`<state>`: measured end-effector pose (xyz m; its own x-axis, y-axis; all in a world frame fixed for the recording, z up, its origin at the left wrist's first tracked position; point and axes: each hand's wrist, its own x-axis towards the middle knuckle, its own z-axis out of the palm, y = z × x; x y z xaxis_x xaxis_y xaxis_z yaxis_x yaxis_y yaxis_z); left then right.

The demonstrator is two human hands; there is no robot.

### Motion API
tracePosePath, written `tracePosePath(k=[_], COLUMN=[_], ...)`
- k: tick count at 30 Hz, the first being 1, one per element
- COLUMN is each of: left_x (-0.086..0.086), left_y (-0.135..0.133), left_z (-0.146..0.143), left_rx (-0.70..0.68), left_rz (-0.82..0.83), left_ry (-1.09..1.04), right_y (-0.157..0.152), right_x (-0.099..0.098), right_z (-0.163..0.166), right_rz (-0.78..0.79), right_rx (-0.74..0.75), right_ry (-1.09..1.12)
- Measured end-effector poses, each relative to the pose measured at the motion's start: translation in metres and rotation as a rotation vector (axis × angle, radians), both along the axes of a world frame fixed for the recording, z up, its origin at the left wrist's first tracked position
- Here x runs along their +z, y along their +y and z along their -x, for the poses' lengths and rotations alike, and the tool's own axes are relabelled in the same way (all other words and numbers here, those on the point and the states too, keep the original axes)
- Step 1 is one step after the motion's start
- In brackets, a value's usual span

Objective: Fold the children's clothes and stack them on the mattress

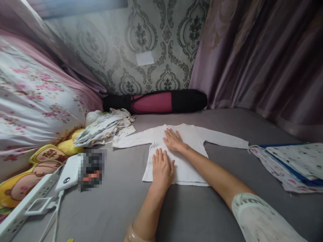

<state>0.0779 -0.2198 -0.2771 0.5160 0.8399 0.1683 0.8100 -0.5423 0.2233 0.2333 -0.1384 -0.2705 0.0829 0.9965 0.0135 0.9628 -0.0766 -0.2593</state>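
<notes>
A white long-sleeved shirt (188,168) lies spread flat on a grey sheet (113,208), its sleeves stretched out to both sides and its neckline facing away from me. My left hand (163,168) rests flat on the shirt's lower left part, fingers pointing away. Farther up, near the chest below the neckline, my right hand (173,139) lies flat with its fingers extended. Neither hand grips the cloth.
Crumpled patterned clothes (108,126) lie beyond the left sleeve. Folded clothes (297,164) sit by the right cuff. A power strip (27,208), white power bank (69,173) and plush toy (45,168) are at left. A black-and-pink bag (153,102) lies along the wall.
</notes>
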Motion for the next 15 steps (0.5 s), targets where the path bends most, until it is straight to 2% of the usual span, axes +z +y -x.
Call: tracePosePath(k=[2, 4, 11, 15], left_x=[-0.007, -0.013, -0.017, -0.018], left_y=[0.004, 0.004, -0.008, -0.008], left_z=[0.002, 0.001, -0.005, -0.003], left_rx=[0.051, 0.078, 0.135, 0.140], left_rz=[0.008, 0.012, 0.014, 0.032], left_ry=[0.039, 0.070, 0.082, 0.072], right_y=[0.002, 0.010, 0.058, 0.076], right_x=[-0.005, -0.009, -0.011, -0.015], right_z=[0.020, 0.029, 0.019, 0.018], right_rz=[0.021, 0.029, 0.032, 0.023], right_rx=[0.083, 0.086, -0.026, -0.089], right_ry=[0.047, 0.064, 0.009, 0.004])
